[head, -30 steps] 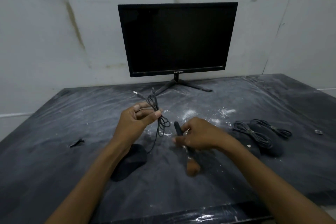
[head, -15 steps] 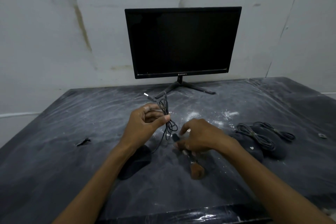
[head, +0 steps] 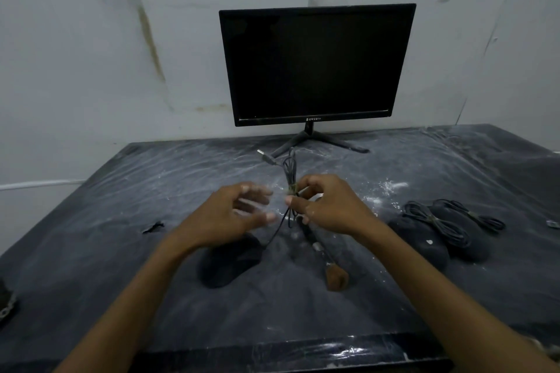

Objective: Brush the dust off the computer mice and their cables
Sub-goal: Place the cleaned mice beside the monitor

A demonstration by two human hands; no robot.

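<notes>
A black mouse (head: pixel 227 263) lies on the dusty dark table (head: pixel 121 251). Its cable rises to a coiled bundle (head: pixel 290 172) with the USB plug sticking out at the top. My right hand (head: pixel 327 206) pinches that bundle at its middle. My left hand (head: pixel 230 215), blurred, hovers just left of the cable with its fingers spread and holds nothing. A brush (head: pixel 321 251) with brown bristles slants down from under my right hand; I cannot tell whether the lower fingers hold it. Two more black mice (head: pixel 421 241) (head: pixel 463 239) lie at the right with coiled cables on top.
A black monitor (head: pixel 315 63) stands at the back against the stained wall. White dust is scattered around mid-table. A small dark scrap (head: pixel 153 227) lies at the left, a small object (head: pixel 553 223) at the right edge, another dark thing (head: pixel 6 303) at the left edge.
The cable bundle has passed from my left hand to my right hand. My left hand has let go and opened. My right hand has risen from the brush handle to the cable.
</notes>
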